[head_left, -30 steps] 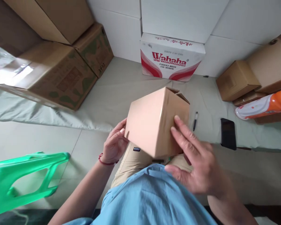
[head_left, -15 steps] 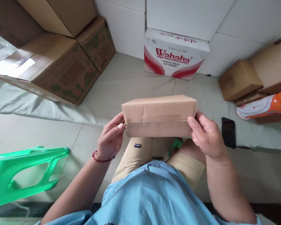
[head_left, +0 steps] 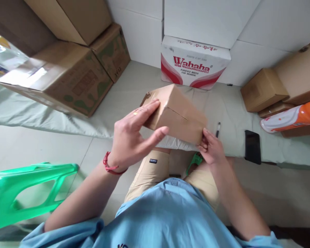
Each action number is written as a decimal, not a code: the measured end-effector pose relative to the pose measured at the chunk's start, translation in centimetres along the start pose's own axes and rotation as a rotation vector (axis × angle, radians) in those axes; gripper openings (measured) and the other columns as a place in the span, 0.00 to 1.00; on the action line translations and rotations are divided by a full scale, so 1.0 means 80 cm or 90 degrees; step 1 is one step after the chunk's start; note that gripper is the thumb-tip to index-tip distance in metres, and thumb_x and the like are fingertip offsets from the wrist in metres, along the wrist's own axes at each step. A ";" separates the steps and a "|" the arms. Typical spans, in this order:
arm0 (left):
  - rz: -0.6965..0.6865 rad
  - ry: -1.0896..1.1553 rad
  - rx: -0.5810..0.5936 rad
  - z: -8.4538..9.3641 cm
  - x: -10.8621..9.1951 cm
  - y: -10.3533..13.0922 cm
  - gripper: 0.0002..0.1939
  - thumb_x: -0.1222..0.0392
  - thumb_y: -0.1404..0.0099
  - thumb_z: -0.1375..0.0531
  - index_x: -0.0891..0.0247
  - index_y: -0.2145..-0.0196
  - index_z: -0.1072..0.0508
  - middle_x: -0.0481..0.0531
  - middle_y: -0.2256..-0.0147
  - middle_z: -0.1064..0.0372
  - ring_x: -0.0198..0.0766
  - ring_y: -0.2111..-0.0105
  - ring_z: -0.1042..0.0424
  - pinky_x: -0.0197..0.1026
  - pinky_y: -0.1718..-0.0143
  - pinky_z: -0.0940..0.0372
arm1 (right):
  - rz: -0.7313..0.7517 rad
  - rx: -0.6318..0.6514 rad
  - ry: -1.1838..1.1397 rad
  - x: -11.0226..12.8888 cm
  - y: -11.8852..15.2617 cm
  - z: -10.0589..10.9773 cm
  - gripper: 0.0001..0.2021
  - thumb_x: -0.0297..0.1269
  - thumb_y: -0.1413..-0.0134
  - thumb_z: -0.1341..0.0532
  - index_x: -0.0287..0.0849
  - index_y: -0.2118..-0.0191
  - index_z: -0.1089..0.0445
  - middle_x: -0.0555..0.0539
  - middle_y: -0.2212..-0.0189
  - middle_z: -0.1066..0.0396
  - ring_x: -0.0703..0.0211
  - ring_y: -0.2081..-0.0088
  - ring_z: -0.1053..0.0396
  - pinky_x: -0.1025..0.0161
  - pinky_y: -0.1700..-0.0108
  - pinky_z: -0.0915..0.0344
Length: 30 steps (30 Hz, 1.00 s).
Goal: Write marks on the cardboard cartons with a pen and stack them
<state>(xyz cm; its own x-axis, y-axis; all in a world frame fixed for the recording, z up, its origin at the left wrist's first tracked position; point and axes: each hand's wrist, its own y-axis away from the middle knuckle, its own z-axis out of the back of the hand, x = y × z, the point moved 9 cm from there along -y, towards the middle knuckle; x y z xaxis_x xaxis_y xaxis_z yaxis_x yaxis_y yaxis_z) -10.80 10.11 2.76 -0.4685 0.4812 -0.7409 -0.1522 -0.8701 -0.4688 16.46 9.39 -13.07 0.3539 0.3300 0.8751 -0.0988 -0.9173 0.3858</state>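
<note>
A small brown cardboard box point(head_left: 184, 117) is up in front of me, tilted, with its left end raised. My right hand point(head_left: 212, 146) grips its lower right corner between thumb and fingers. Against the left end lies my left hand point(head_left: 134, 134), fingers flat on that face and thumb stretched along the lower near edge. A red cord bracelet circles my left wrist. Below and right of the box, a pen point(head_left: 218, 130) lies on the cloth, and a black phone point(head_left: 252, 147) rests farther right.
A Wahaha carton point(head_left: 196, 63) stands against the white wall. Large cardboard boxes point(head_left: 77, 81) fill the left side; smaller ones point(head_left: 265, 90) sit at right beside an orange-and-white bottle point(head_left: 291, 117). A green plastic stool point(head_left: 33, 175) stands on the floor at left.
The box has turned and tipped, its left end swinging up and its end face coming into view. My left hand shifted onto that end; my right hand moved left. The pen came into sight.
</note>
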 end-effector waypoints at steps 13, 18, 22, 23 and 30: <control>-0.337 -0.133 0.141 -0.075 -0.093 0.035 0.18 0.69 0.27 0.41 0.67 0.43 0.22 0.60 0.42 0.19 0.49 0.38 0.21 0.50 0.38 0.25 | -0.040 -0.010 0.443 -0.024 -0.005 0.073 0.21 0.60 0.50 0.30 0.45 0.71 0.26 0.50 0.77 0.30 0.59 0.73 0.36 0.62 0.70 0.40; -0.305 -0.146 0.080 -0.072 -0.108 0.029 0.06 0.61 0.24 0.38 0.63 0.55 0.21 0.55 0.54 0.15 0.45 0.52 0.18 0.47 0.54 0.26 | 0.041 -0.271 0.633 0.069 -0.060 0.169 0.12 0.45 0.52 0.29 0.47 0.70 0.32 0.49 0.75 0.34 0.46 0.60 0.30 0.53 0.53 0.37; -0.300 -0.266 0.094 -0.097 -0.114 0.021 0.10 0.57 0.22 0.41 0.61 0.62 0.23 0.54 0.63 0.19 0.46 0.63 0.22 0.50 0.64 0.31 | 0.029 -0.284 0.676 0.073 -0.089 0.178 0.17 0.38 0.58 0.26 0.49 0.78 0.37 0.52 0.82 0.40 0.45 0.64 0.30 0.52 0.54 0.39; -0.303 -0.296 0.096 -0.103 -0.113 0.020 0.08 0.59 0.23 0.41 0.62 0.58 0.22 0.56 0.59 0.19 0.48 0.58 0.21 0.52 0.59 0.29 | 0.030 -0.270 0.671 0.071 -0.093 0.174 0.17 0.36 0.58 0.27 0.49 0.80 0.38 0.52 0.83 0.41 0.47 0.65 0.31 0.53 0.56 0.39; -0.290 -0.385 0.179 -0.133 -0.093 0.023 0.24 0.62 0.23 0.42 0.74 0.33 0.30 0.74 0.30 0.33 0.61 0.30 0.31 0.61 0.30 0.35 | 0.098 -0.162 0.462 0.125 -0.090 0.121 0.18 0.51 0.48 0.34 0.51 0.76 0.41 0.58 0.86 0.49 0.63 0.81 0.51 0.62 0.76 0.50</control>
<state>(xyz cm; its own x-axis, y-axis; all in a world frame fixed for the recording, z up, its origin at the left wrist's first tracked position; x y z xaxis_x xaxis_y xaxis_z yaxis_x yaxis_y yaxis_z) 1.62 6.06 2.28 -0.6850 0.7242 -0.0801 -0.6172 -0.6352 -0.4643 29.75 17.13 -9.89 -0.3684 0.3463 0.8628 -0.3381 -0.9144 0.2226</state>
